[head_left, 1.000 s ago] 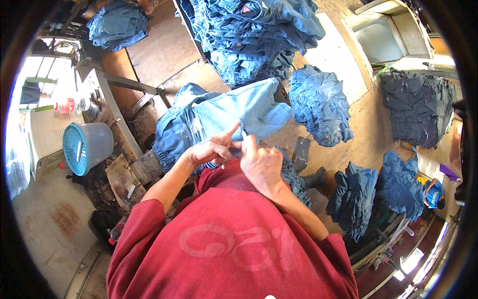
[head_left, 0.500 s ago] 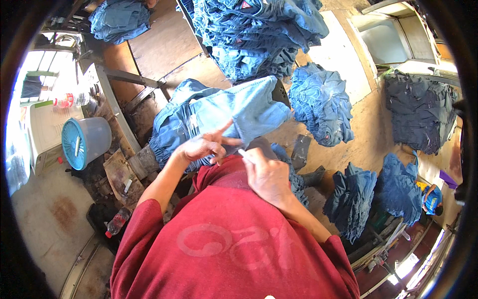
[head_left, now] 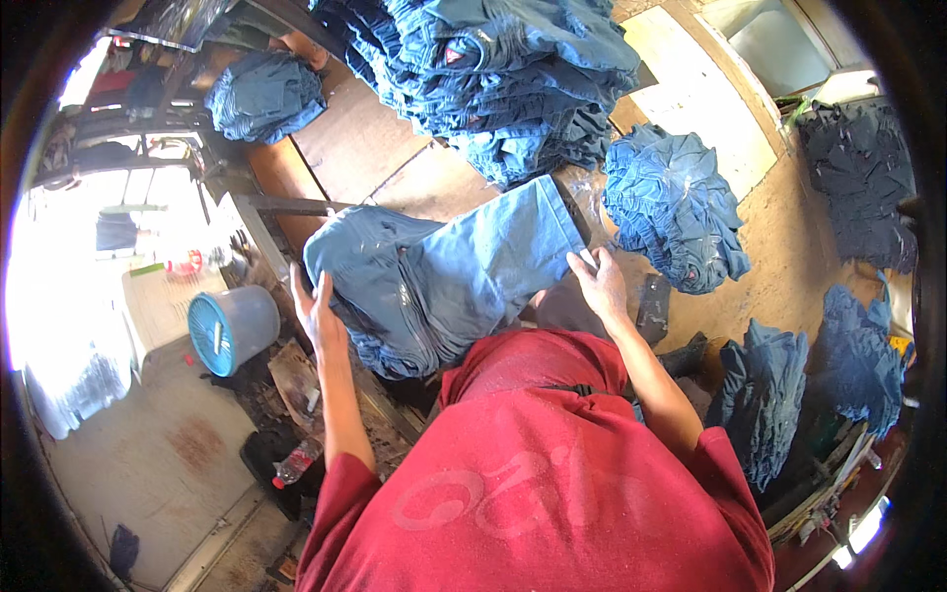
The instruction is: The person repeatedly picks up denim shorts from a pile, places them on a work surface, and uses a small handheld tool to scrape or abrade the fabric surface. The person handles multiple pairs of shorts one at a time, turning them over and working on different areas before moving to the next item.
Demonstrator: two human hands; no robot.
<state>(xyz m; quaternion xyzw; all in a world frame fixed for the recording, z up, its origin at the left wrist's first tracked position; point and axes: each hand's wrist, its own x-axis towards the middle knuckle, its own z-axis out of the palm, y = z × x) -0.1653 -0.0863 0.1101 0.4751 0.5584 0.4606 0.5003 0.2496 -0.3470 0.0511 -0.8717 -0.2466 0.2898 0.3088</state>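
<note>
In front of me lies a stack of folded blue denim garments (head_left: 390,281), its top piece having a lighter leg panel (head_left: 503,259) stretching to the right. My left hand (head_left: 318,314) is at the stack's left edge, open, thumb and fingers apart beside the cloth. At the lower right end of the light panel, my right hand (head_left: 602,286) is closed around a small white stick (head_left: 589,259) that looks like chalk. Its fingertips meet the panel's edge; whether they also pinch the cloth I cannot tell.
A tall pile of blue denim (head_left: 493,74) stands ahead, with another bundle (head_left: 676,207) to its right. Dark garments (head_left: 858,178) lie far right. Leftward are a clear bucket with a blue lid (head_left: 232,331) and a plastic bottle (head_left: 296,462). More denim (head_left: 760,400) hangs at lower right.
My hands have moved apart from the middle, left to the stack's left edge and right to the panel's end. The top garment lies flatter, and the whole view has shifted.
</note>
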